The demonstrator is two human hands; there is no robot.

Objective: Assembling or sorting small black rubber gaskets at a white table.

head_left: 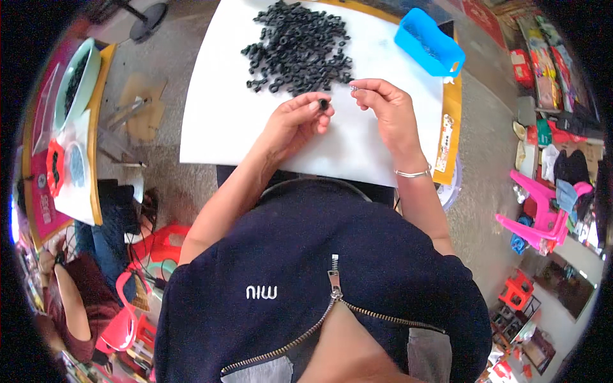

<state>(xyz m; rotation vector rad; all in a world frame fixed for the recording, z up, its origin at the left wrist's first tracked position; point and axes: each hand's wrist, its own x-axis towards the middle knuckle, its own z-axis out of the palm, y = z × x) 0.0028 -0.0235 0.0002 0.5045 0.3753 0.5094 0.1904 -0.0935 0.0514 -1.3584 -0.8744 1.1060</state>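
My left hand (290, 125) pinches a small black ring-like part (324, 104) between thumb and fingertips, its round opening turned upward. A little to the right, my right hand (391, 110) is closed in a pinch on a tiny silvery metal piece (353, 88), too small to make out exactly. The two pieces are apart. Just beyond both hands, a heap of small black ring-shaped parts (297, 48) lies on the white tabletop (214, 108). At the far right of the table, a blue plastic bin (440, 65) holds many tiny dark grey pieces.
To the left stands another table with a pale green basin (92, 76) of black parts and a red tray (55, 168). Another person (83, 300) sits at the lower left. A pink plastic stool (543, 214) stands on the right, near shelves of goods.
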